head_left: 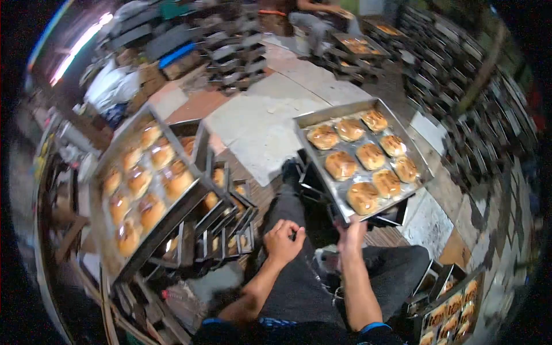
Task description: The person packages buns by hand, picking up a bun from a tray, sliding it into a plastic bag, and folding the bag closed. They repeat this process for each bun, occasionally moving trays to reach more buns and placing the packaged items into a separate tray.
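My right hand (351, 236) is closed on the near edge of a metal baking tray (411, 191). Several glazed, browned buns (340, 165) with dark marks on top lie in this tray, which rests over other trays. Above my left thigh, my left hand (284, 242) has its fingers curled in towards the thumb; whether anything small is between them is hidden. To the left, a tilted tray (152, 233) of shiny buns (138, 181) tops a stack of bun-filled trays (215, 221).
At the lower right stands another tray of striped buns (451, 316). Stacks of dark trays (233, 52) line the back and the right side. A person (316, 26) sits at the back near more filled trays (359, 46). Pale boards (259, 115) cover the floor ahead.
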Demonstrator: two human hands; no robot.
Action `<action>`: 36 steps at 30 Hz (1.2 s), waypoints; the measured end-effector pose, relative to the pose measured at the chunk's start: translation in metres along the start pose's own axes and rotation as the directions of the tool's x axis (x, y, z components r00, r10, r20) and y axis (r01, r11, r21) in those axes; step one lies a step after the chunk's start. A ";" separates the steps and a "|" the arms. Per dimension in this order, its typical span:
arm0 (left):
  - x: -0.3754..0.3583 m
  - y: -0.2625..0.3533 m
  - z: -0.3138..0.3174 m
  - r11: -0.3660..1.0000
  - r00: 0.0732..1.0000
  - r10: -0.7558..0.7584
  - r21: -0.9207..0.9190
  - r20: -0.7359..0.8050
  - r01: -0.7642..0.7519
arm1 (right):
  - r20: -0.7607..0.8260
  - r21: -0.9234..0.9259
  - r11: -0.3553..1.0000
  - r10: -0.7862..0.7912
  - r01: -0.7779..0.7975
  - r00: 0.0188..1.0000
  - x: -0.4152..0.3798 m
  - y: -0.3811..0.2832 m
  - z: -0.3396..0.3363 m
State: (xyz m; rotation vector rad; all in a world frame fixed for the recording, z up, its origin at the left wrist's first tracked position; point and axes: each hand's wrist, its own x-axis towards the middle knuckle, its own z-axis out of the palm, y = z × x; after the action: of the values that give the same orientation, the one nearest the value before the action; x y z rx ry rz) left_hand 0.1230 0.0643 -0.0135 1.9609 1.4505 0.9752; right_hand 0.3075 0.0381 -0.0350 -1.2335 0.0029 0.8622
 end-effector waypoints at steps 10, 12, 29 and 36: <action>-0.022 -0.037 0.017 0.986 0.982 0.137 0.113 -0.128 -0.123 | 0.323 0.204 0.978 -0.019 -0.050 0.946 -0.187 -0.144 -0.040; -0.026 -0.014 -0.006 0.973 0.949 0.206 0.150 -0.238 -0.173 | 0.342 0.188 0.978 0.018 -0.088 0.939 -0.217 -0.149 -0.021; -0.029 -0.023 -0.019 0.987 0.986 -0.159 0.016 -0.055 0.160 | 0.808 -0.265 0.964 0.203 0.033 0.554 -0.334 0.002 0.228; -0.037 0.023 0.039 0.998 0.944 0.042 0.019 0.326 -0.051 | 0.893 -0.362 0.923 0.303 0.130 0.334 -0.276 -0.012 0.195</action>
State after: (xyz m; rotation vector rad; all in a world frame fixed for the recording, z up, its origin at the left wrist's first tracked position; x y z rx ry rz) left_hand 0.1608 0.0232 -0.0292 2.0682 1.2408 0.6132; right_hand 0.0377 0.0396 0.1695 -0.8827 -1.1394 1.6611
